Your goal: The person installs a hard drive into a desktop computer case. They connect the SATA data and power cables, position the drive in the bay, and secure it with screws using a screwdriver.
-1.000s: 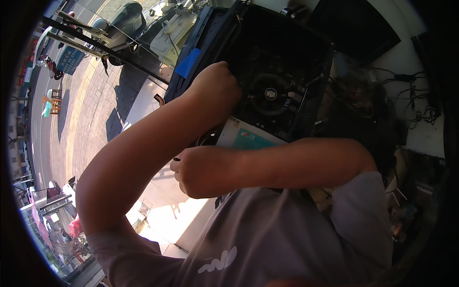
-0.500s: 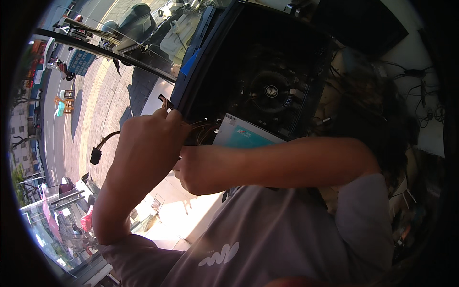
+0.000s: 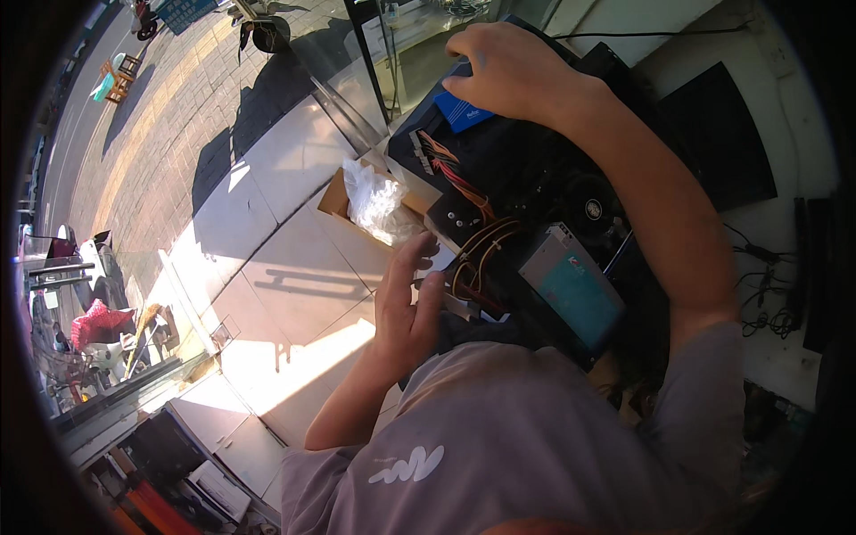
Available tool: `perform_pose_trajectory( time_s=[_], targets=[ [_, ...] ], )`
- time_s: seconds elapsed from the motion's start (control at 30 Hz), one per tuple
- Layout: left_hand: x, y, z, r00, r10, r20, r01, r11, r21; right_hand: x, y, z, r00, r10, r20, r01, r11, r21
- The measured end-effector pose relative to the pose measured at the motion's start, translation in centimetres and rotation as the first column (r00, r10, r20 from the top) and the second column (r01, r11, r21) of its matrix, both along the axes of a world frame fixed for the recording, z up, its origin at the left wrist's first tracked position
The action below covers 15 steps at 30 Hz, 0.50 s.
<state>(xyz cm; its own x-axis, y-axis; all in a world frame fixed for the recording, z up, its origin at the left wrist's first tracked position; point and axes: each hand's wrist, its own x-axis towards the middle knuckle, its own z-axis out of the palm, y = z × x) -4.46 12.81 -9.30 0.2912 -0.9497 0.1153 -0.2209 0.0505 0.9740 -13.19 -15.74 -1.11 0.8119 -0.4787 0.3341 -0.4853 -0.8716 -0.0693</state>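
My right hand [image 3: 526, 78] reaches over the far rim of a dark computer case [image 3: 526, 152], thumb and forefinger apart. Its thumb is at the upper edge of a flat blue drive-like piece [image 3: 462, 111] lying there; whether they touch I cannot tell. Nearer, my left hand [image 3: 406, 312] is raised with fingers and thumb spread, holding nothing visible. Beside it hang bundled power cables [image 3: 486, 254], and a multicoloured bundle ends in a wide pale connector [image 3: 422, 152]. A silver power supply [image 3: 571, 285] with a teal label sits at the case's near side. A round fan cooler [image 3: 591, 209] shows inside.
Left of the case, an open cardboard box [image 3: 334, 198] holds clear plastic wrapping [image 3: 379, 203]. A glass door panel [image 3: 334, 62] stands beyond. Dark panel [image 3: 718, 134] and tangled black cables [image 3: 762, 303] lie at right. Sunlit floor tiles [image 3: 294, 303] spread at left.
Both hands were together at the cables by the case's corner. They have parted: the right went far to the blue piece, the left drew back and opened. The view has swung too.
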Motion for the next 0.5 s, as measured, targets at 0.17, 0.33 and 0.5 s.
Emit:
perform_pose_trajectory(
  time_s=[0.17,0.33,0.5],
  targets=[
    [0.8,0.5,0.9,0.995,-0.002,0.099,0.020,0.983,-0.181,5.8,-5.0,-4.4,0.419,0.093,-0.903,0.250,0.945,0.213],
    [0.9,-0.1,2.2,0.984,0.055,0.168,-0.011,0.968,-0.252,5.7,-5.9,-7.7,0.416,0.115,-0.902,-0.001,0.992,0.126],
    [0.7,-1.1,3.3,0.959,0.081,0.271,0.013,0.944,-0.329,6.0,-6.0,-8.0,0.374,0.162,-0.913,-0.172,0.980,0.104]
  ],
)
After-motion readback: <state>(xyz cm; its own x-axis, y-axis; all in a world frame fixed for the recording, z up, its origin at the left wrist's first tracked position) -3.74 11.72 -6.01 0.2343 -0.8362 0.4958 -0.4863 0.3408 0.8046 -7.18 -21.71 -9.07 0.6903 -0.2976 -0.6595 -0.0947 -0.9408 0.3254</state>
